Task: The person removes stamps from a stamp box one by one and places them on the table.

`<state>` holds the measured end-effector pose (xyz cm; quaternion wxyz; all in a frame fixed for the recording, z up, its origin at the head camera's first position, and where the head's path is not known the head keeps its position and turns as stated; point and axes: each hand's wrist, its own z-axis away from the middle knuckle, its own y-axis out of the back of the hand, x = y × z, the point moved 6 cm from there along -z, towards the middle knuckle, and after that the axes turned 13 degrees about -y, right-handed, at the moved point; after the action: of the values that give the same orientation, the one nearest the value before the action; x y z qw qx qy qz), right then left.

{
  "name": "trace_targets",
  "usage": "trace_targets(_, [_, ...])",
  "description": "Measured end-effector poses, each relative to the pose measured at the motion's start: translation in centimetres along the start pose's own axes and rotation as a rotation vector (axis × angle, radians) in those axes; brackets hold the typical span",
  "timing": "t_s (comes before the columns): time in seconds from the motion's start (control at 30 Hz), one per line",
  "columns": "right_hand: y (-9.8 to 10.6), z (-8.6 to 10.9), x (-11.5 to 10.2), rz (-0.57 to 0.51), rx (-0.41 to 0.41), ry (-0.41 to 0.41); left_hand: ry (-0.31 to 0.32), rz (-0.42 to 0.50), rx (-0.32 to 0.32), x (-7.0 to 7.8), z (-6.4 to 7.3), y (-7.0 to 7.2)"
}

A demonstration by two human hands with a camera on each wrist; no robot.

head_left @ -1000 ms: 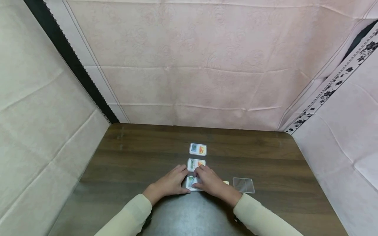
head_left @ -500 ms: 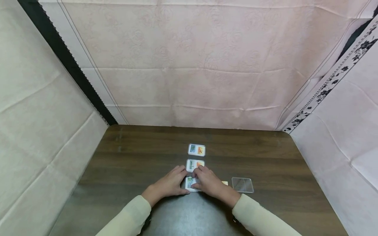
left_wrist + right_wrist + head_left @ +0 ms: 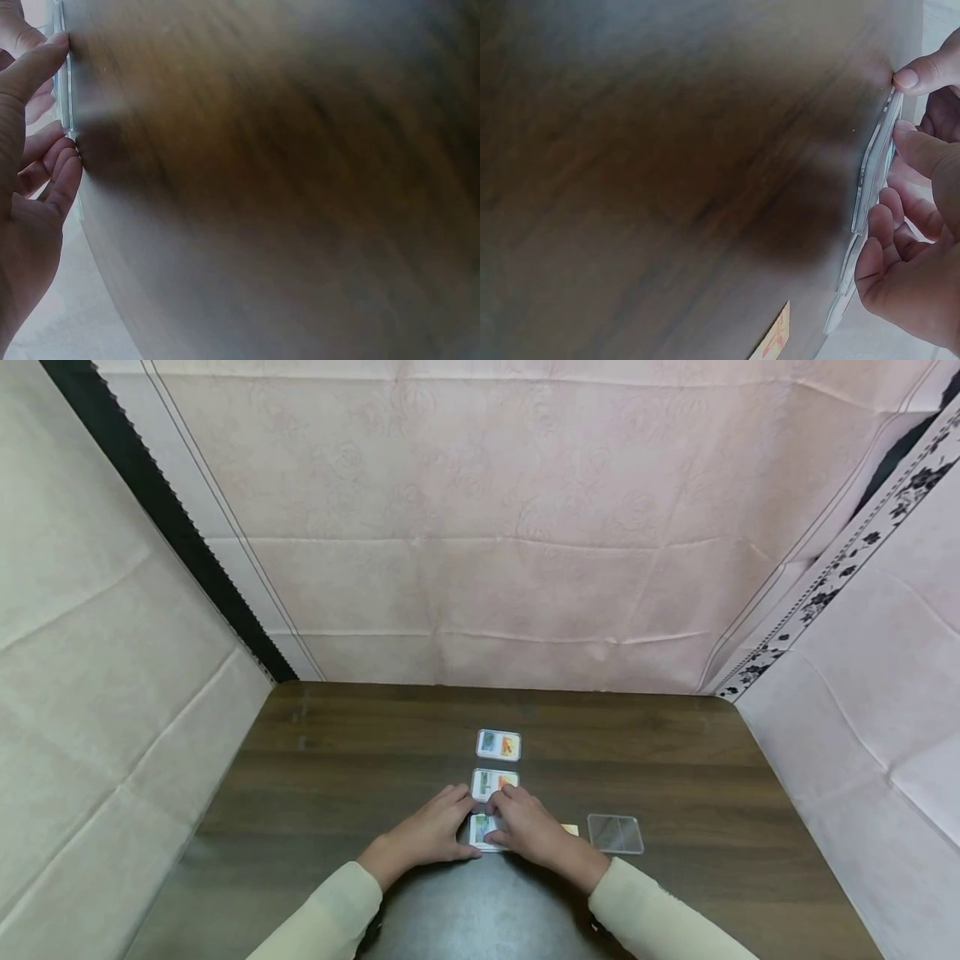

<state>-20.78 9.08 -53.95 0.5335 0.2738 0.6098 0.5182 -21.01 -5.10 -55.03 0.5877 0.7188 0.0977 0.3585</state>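
Note:
In the head view, three picture cards in clear plastic cases form a column: the far case [image 3: 498,745], the middle case [image 3: 495,782] and the near case [image 3: 482,832]. My left hand [image 3: 426,832] holds the near case at its left side, thumb at the front corner and fingers at the back. From the right, my right hand [image 3: 534,832] grips the same case, covering its right half. The left wrist view shows the left thumb on the rim of the near case [image 3: 68,94]. In the right wrist view, the right fingers bend along the edge of the near case [image 3: 876,169].
A clear plastic tray [image 3: 616,834] lies to the right of the hands. Between it and the right wrist, a yellow card [image 3: 570,829] is partly hidden. The dark wooden table [image 3: 337,760] has pale cloth hung along its back and sides.
The head view shifts slightly. Both hands keep their grip on the near case with no clear movement.

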Motion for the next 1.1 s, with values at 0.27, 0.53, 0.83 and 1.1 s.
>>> trace_targets(0.27, [-0.13, 0.16, -0.01, -0.001, -0.011, 0.002, -0.007, -0.009, -0.005, 0.03, 0.18, -0.32])
trace_targets(0.53, [-0.15, -0.08, 0.14, -0.024, -0.024, -0.013, -0.011, -0.007, 0.007, 0.06, 0.12, -0.12])
trace_targets(0.83, [-0.53, -0.35, 0.29, -0.029, -0.058, -0.041, 0.006, 0.005, -0.002, 0.08, 0.16, 0.04])
trace_targets(1.1, [-0.03, -0.08, 0.06, -0.025, -0.021, 0.0, -0.017, -0.022, 0.002, 0.08, 0.09, -0.11])
